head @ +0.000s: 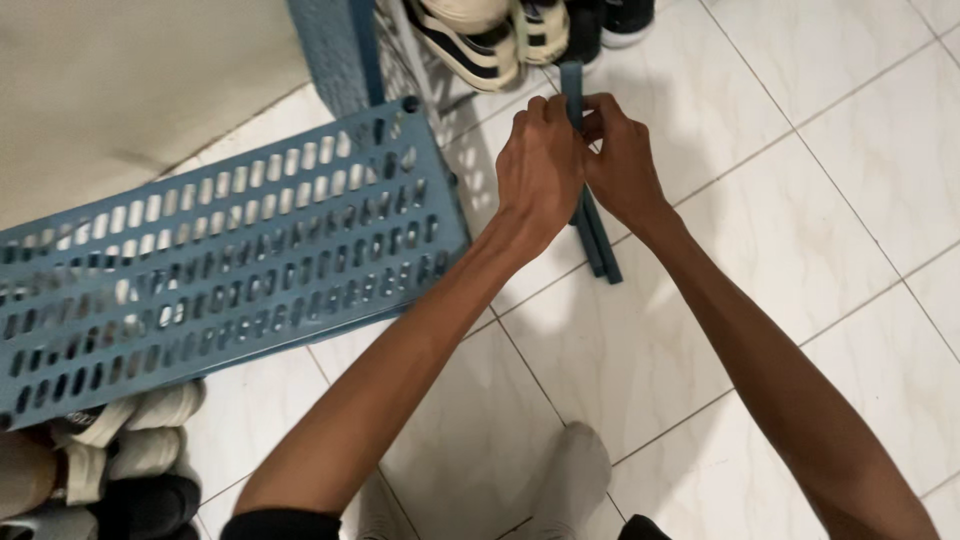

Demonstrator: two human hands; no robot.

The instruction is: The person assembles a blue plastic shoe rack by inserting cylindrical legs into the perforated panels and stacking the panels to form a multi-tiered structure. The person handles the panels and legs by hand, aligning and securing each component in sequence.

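Upper centre of the frame: left hand (pixel 540 165) and right hand (pixel 622 160) both pinch the blue rack post (pixel 597 235); best kept upright, grip firm.

Floor of large glossy white marbled tiles (pixel 800 200) with thin grey grout lines, running diagonally across the view. Plain cream wall or panel (pixel 120 80) fills the upper left. Perforated blue plastic shelf panel (pixel 220 260) lies tilted over the left side — shoes beneath it at the lower left, grey-white and black (pixel 120 460). Blue slotted rack frame (pixel 350 50) stands at top centre, dark-and-white striped sneakers (pixel 490 40) beside it. Light even, soft glare on the tiles.
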